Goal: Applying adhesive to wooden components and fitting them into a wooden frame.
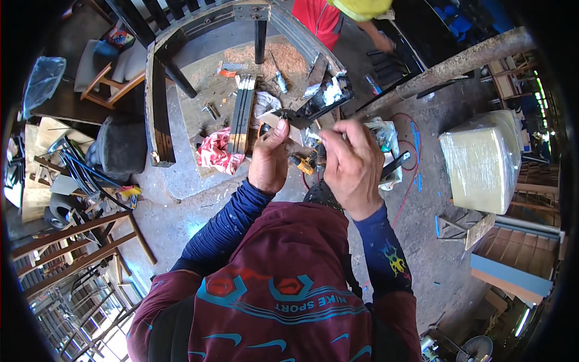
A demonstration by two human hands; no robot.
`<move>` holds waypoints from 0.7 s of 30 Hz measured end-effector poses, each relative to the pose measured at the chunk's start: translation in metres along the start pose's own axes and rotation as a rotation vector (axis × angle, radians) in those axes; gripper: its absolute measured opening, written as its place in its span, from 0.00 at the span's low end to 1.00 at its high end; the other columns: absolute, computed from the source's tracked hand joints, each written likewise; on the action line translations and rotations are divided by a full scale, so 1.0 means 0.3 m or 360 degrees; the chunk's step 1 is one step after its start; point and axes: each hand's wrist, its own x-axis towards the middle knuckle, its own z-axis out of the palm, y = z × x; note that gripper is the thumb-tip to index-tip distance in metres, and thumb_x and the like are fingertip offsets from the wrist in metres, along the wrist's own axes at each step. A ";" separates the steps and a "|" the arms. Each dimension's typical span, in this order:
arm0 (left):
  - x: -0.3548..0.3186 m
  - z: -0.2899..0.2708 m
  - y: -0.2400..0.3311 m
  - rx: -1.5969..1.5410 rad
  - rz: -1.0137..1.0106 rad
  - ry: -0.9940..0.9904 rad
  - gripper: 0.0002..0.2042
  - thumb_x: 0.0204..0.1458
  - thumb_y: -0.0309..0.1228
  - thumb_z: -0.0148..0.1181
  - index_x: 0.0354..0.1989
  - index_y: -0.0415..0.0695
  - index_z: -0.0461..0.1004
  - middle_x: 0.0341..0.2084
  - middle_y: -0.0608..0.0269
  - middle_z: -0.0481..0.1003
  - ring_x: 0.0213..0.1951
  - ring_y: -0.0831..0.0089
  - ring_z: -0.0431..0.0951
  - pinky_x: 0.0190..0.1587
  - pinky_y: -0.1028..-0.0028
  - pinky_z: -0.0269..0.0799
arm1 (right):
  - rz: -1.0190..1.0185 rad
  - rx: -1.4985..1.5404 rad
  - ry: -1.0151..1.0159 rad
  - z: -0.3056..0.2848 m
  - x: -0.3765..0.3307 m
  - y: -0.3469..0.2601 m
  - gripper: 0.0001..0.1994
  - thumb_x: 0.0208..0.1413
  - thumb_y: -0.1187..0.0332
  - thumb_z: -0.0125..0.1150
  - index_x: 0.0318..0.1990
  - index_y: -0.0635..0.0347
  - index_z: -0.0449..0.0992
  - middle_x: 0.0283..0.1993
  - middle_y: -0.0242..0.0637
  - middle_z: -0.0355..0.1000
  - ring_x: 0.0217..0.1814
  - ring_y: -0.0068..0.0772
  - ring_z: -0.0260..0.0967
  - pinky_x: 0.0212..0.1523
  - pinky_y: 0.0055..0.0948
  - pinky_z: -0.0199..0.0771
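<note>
Over on the far left there's a stack of wooden chair frames and a grey seat cushion on the floor. Next to that sits a dark curved wooden frame on the concrete surface, which is scattered with sawdust, a bundle of dark slats and a red rag.

Left hand is up in front of the chest, fingers pinching a small pale strip, looks like sandpaper or card, with the thumb pressed on top. Right hand is just beside it, fingers curled in and pressed together around something small I can't make out. The strip is held in the air between both hands, above a yellow cordless drill.

My guess is this is mid-prep: the frame is standing assembled but loose slats are still unfitted, so plenty left.

Further right there's a plastic-wrapped foam cushion, and another person in red at the top.
</note>
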 end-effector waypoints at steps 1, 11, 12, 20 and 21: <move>-0.004 -0.004 -0.004 0.0000 -0.0001 0.0001 0.17 0.64 0.34 0.57 0.60 0.45 0.68 0.49 0.66 0.77 0.53 0.71 0.75 0.60 0.65 0.67 | -0.0038 -0.0063 0.0032 0.008 0.016 0.000 0.10 0.47 0.78 0.64 0.39 0.59 0.80 0.40 0.36 0.70 0.41 0.42 0.72 0.37 0.41 0.71; 0.021 -0.031 -0.014 -0.0042 0.0052 0.0145 0.14 0.64 0.34 0.58 0.56 0.47 0.70 0.46 0.68 0.77 0.50 0.72 0.76 0.56 0.65 0.68 | -0.0048 -0.0102 -0.0178 -0.002 0.004 -0.017 0.07 0.49 0.78 0.64 0.37 0.60 0.80 0.39 0.36 0.71 0.38 0.44 0.73 0.36 0.42 0.72; 0.011 -0.015 0.004 -0.0039 0.0065 0.0070 0.14 0.64 0.33 0.58 0.56 0.47 0.71 0.45 0.68 0.77 0.50 0.73 0.76 0.56 0.65 0.69 | -0.0015 0.0025 -0.0202 0.001 -0.012 -0.005 0.10 0.47 0.78 0.65 0.38 0.58 0.80 0.41 0.35 0.70 0.42 0.42 0.71 0.38 0.40 0.71; 0.043 -0.046 -0.033 -0.0319 0.0002 -0.0272 0.19 0.66 0.46 0.53 0.59 0.50 0.72 0.52 0.65 0.79 0.58 0.65 0.74 0.65 0.57 0.60 | 0.0423 0.0874 0.0169 0.069 -0.117 0.014 0.08 0.54 0.80 0.65 0.42 0.65 0.80 0.39 0.38 0.75 0.38 0.31 0.75 0.37 0.27 0.74; 0.042 -0.044 -0.029 -0.0315 -0.0006 -0.0273 0.19 0.66 0.46 0.53 0.59 0.50 0.72 0.52 0.65 0.79 0.58 0.65 0.74 0.65 0.57 0.60 | 0.0819 0.1204 0.0177 0.059 -0.133 -0.005 0.06 0.58 0.78 0.65 0.42 0.67 0.80 0.39 0.34 0.75 0.40 0.23 0.73 0.38 0.23 0.73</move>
